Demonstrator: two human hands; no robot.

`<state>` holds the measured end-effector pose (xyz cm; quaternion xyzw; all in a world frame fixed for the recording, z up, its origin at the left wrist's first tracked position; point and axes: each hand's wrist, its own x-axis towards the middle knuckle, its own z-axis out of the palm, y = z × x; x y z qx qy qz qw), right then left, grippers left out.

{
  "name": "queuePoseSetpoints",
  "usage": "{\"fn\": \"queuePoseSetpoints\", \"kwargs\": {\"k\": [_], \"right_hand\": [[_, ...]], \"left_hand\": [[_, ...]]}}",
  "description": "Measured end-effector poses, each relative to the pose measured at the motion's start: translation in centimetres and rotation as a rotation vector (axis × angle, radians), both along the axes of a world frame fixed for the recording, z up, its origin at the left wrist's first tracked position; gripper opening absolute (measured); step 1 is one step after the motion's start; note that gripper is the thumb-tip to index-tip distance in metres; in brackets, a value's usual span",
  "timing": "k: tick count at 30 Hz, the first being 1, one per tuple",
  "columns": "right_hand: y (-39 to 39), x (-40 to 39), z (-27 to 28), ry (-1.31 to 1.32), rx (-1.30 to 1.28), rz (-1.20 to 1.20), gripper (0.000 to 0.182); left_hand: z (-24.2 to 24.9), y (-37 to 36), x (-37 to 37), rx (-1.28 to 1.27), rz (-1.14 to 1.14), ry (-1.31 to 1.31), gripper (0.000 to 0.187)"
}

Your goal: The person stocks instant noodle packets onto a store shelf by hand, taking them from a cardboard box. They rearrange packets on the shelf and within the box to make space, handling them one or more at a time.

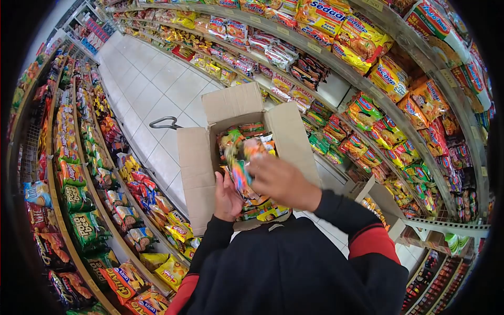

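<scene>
Head view: stocked shelves (pixel 299 39) flank a tiled floor (pixel 137 79) and an open cardboard box (pixel 191 173).
Mixed packets (pixel 252 128) lie inside. Over them are the right hand (pixel 283 181), the left hand (pixel 227 198) and one motion-blurred packet (pixel 239 170): the right hand's grip holds it; the left is cupped by its lower end, and I cannot tell whether that one holds too.

The packet (pixel 240 172) is at the centre of the frame, over the open box. Its surface is multicoloured, with blue, orange and yellow areas (print unreadable owing to blur). It stands on edge, its long axis slanting slightly from vertical in the frame. The box (pixel 194 170) is brown cardboard, its upper, left and right flaps spread outward. Colourful packets (pixel 274 212) lie inside.
</scene>
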<state>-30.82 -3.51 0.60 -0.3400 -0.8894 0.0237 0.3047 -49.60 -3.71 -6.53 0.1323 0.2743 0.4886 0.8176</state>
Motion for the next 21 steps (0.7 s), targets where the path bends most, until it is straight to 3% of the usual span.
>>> {"fn": "queuePoseSetpoints", "kwargs": {"k": [4, 6, 8, 10, 11, 12, 14, 15, 17, 18, 20, 21], "right_hand": [[-5.0, -0.4, -4.0, 0.034, -0.054, 0.07, 0.01], [-6.3, -0.5, -4.8, 0.09, -0.123, 0.097, 0.012], [-7.0, -0.5, -4.9, 0.147, -0.191, 0.118, 0.014], [-7.3, -0.5, -4.4, 0.577, -0.345, -0.217, 0.033], [-7.2, -0.3, -4.6, 0.651, -0.425, -0.406, 0.059], [-7.1, -0.2, -4.9, 0.653, -0.425, -0.411, 0.059], [-6.7, 0.3, -6.0, 1.263, -1.157, -0.252, 0.066], [-6.4, 1.4, -6.9, 1.248, -1.405, -0.159, 0.077], [-6.9, 2.2, -8.5, 1.373, -1.509, -0.07, 0.068], [-7.2, 2.7, -8.8, 1.429, -1.556, -0.045, 0.064], [-8.2, 3.6, -9.0, 1.645, -1.699, -0.067, 0.055], [-9.1, 4.3, -11.4, 1.726, -1.699, -0.096, 0.055]], "left_hand": [[-3.1, -1.1, -0.2, 0.035, -0.138, 0.041, 0.074], [-4.3, -1.9, -0.2, -0.035, -0.138, -0.031, 0.067], [-5.3, -2.5, -0.1, -0.012, -0.095, 0.178, 0.058], [-3.0, -2.6, 0.7, -0.003, -0.071, 0.203, 0.059], [-2.2, -2.7, 1.0, 0.103, -0.083, 0.314, 0.061], [-1.6, -2.8, 1.2, 0.209, -0.095, 0.424, 0.064], [-0.3, -3.0, 1.8, 0.332, -0.167, 0.573, 0.066], [0.2, -2.9, 2.3, 0.39, -0.198, 0.566, 0.066], [0.4, -2.1, 3.2, 0.47, -0.224, 0.511, 0.055], [-0.4, -1.2, 2.7, 0.279, -0.28, 0.628, 0.041], [-0.5, 0.7, 2.8, 0.308, -0.193, 0.724, 0.033], [-1.7, 2.1, 2.6, 0.478, -0.077, 0.938, 0.033]]}}
